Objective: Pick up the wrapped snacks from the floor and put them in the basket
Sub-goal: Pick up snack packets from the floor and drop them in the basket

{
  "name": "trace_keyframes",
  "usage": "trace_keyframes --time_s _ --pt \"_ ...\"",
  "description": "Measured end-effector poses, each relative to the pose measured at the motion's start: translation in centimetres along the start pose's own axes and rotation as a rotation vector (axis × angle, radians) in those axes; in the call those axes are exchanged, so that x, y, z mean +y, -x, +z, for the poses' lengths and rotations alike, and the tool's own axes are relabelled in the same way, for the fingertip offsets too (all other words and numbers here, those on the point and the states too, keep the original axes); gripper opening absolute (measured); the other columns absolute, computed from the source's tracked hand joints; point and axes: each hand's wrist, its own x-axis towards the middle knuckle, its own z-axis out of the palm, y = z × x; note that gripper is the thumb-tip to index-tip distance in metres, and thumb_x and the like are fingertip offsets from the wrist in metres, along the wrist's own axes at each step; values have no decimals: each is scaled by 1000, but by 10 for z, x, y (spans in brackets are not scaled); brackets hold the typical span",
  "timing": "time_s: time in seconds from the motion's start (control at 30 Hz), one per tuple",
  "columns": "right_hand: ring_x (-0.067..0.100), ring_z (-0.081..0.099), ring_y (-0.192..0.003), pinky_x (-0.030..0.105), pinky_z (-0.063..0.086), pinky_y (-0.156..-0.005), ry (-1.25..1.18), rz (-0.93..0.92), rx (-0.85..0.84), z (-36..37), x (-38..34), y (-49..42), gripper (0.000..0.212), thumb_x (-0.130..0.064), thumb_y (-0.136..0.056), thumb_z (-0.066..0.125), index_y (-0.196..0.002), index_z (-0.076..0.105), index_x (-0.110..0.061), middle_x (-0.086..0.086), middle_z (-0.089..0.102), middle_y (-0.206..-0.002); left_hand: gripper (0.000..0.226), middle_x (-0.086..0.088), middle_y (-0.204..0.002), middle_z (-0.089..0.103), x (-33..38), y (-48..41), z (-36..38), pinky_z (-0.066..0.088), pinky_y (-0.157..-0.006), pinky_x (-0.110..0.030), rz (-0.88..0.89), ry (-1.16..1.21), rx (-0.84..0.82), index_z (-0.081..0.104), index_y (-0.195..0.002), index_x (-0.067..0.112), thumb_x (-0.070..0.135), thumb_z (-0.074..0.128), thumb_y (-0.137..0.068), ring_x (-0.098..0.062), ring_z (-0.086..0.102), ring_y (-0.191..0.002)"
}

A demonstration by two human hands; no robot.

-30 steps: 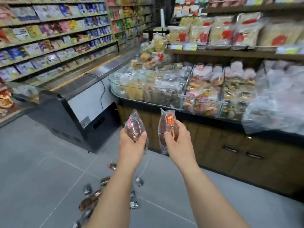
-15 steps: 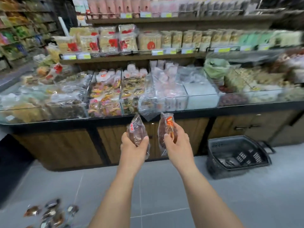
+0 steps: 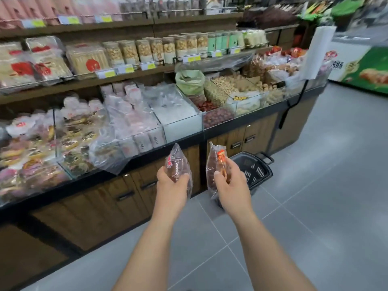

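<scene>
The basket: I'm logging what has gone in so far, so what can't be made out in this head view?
- basket: inside and near side hidden behind the right hand and its wrapped snack.
- Snack labels, both hands: too blurred to read.
- Floor snacks: out of frame.
- left hand: palm side hidden.

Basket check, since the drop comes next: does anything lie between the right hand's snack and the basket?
Nothing in the head view: the basket sits just behind the right hand holding its wrapped snack.

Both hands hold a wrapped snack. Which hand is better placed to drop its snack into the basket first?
Probably the right hand: it overlaps the dark basket in view, with its snack, while the left hand sits farther left.
</scene>
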Motion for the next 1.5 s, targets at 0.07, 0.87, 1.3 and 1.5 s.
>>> trace_keyframes --time_s 0.07,0.87,1.3,1.5 --pt "-3 45 -88 8 33 -66 -4 22 41 -6 6 -19 49 -30 -97 46 -144 32 -29 0 45 -134 57 -1 -121 52 8 -15 17 47 -89 -36 -1 -1 -44 29 -136 26 30 57 -87 -22 55 -104" --pt "21 58 -110 44 55 -87 -78 234 287 -58 78 -228 51 -33 -92 50 -140 34 -35 4 54 -127 72 2 -116 49 77 -190 183 45 -69 -23 82 -77 -368 18 -134 26 34 69 -83 -4 53 -81" --pt "17 61 -105 44 55 -86 5 234 63 -155 150 -377 50 -38 -91 50 -138 35 -39 -4 59 -123 74 0 -119 49 107 -237 338 35 -57 -12 -16 -139 -185 17 -137 18 40 65 -86 -13 54 -93" --pt "14 61 -106 40 56 -87 4 235 -66 -169 168 -429 51 -32 -93 54 -139 35 -36 -4 58 -122 68 -6 -129 44 100 -264 380 40 -69 -24 -99 -157 -87 18 -136 22 30 65 -87 -15 53 -91"
